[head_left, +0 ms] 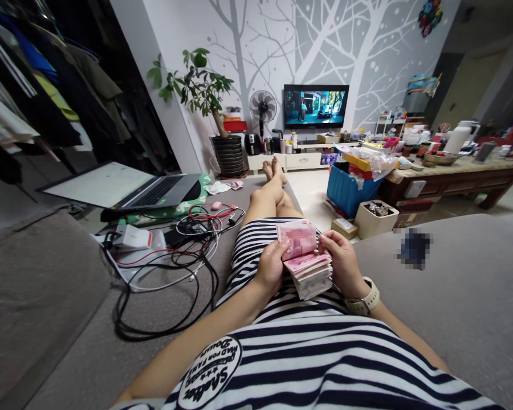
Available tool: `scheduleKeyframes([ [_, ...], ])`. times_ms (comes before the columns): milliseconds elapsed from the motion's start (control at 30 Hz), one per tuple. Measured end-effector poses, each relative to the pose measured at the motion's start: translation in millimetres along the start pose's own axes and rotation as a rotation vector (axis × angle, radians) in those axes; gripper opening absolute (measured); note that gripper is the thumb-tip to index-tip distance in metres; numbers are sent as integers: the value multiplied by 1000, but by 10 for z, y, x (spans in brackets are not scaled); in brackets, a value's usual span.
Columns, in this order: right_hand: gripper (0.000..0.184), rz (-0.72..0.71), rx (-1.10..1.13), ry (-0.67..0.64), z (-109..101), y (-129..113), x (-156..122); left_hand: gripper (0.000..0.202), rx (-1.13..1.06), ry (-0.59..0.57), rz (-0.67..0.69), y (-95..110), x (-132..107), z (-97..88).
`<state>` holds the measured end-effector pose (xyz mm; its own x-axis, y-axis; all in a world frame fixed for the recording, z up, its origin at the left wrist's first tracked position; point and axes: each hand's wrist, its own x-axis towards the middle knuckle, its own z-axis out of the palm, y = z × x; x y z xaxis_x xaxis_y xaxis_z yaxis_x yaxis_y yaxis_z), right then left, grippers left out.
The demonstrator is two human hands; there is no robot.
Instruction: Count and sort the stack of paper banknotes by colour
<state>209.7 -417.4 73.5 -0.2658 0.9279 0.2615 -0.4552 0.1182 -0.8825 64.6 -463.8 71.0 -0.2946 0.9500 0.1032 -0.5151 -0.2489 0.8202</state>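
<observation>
A thick stack of pink banknotes (311,274) is held above my lap, over the striped clothing (256,253). My left hand (273,265) is closed on its left side, thumb lying on top of the notes. The upper notes are bent up and away from the rest, so a gap shows between them and the lower stack. At the right edge of the notes, my right hand (341,259) has thumb and forefinger pinched together near the raised part. A pale watch strap (363,300) circles the right wrist.
Left on the grey sofa (248,191) are an open laptop (154,188), tangled cables (196,245) and a white charger box (132,238). To the right stand a blue bin (351,191), a small white bin (376,219) and a cluttered wooden table (444,176). A television (316,106) plays ahead.
</observation>
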Motion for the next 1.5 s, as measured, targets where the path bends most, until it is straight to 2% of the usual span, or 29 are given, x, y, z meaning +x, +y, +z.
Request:
scheduleKeyframes([
  [167,28,9,-4,39,-22,20,9,33,30,-34,-35,-22,-9,-29],
  [433,28,42,-39,31,-20,45,14,32,58,-66,-31,-39,-11,-39],
  [700,23,37,-23,25,-35,54,8,35,29,-29,-23,-65,4,-45],
  [833,23,43,-1,27,-26,44,3,30,20,9,4,-62,9,-38],
  [1000,25,49,14,25,-16,43,-5,28,16,72,60,-81,31,-58],
  [1233,29,61,-4,31,5,9,-30,28,22,103,68,-101,39,-78],
  [1500,28,16,10,-13,33,-29,-39,29,2,14,10,-28,-6,-6],
])
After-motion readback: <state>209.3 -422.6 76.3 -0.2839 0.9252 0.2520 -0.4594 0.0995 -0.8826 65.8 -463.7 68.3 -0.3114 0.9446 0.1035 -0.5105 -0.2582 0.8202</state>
